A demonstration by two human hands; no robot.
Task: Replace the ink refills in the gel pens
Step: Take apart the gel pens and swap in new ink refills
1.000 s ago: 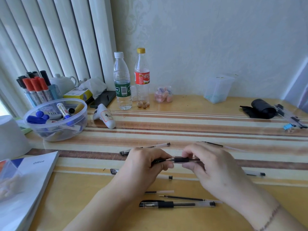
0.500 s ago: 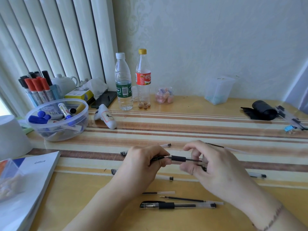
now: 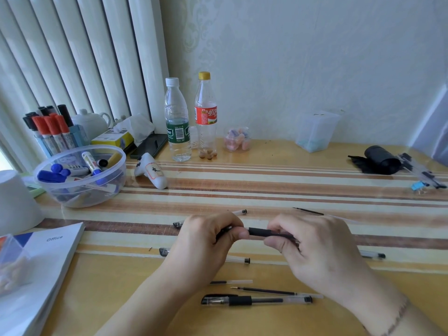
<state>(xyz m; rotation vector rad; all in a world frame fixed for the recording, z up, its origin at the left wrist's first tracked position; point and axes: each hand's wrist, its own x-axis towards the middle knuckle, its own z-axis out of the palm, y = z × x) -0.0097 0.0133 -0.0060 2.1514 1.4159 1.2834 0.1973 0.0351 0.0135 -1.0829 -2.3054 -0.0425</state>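
Note:
Both hands hold one black gel pen (image 3: 259, 232) level above the desk. My left hand (image 3: 206, 241) pinches its tip end, and my right hand (image 3: 312, 246) grips the barrel just past the black rubber grip. Below them lies a whole capped gel pen (image 3: 257, 299), with a loose dark refill (image 3: 266, 291) and a short clear refill (image 3: 231, 282) just above it. Other clear pens lie partly hidden behind my hands: one beyond the left hand (image 3: 238, 212), one under it (image 3: 238, 260), one to the right (image 3: 372, 255). Another thin refill (image 3: 309, 211) rests farther back.
A clear bowl of markers (image 3: 80, 175) and a marker holder (image 3: 52, 132) stand at the left, beside a white cup (image 3: 14, 202) and a booklet (image 3: 41, 263). Two bottles (image 3: 177, 122) stand at the back. A black roll (image 3: 380, 158) and clips lie far right.
The pen stays between both hands. My hands have closed in slightly along it, with the right fingers now nearer the rubber grip.

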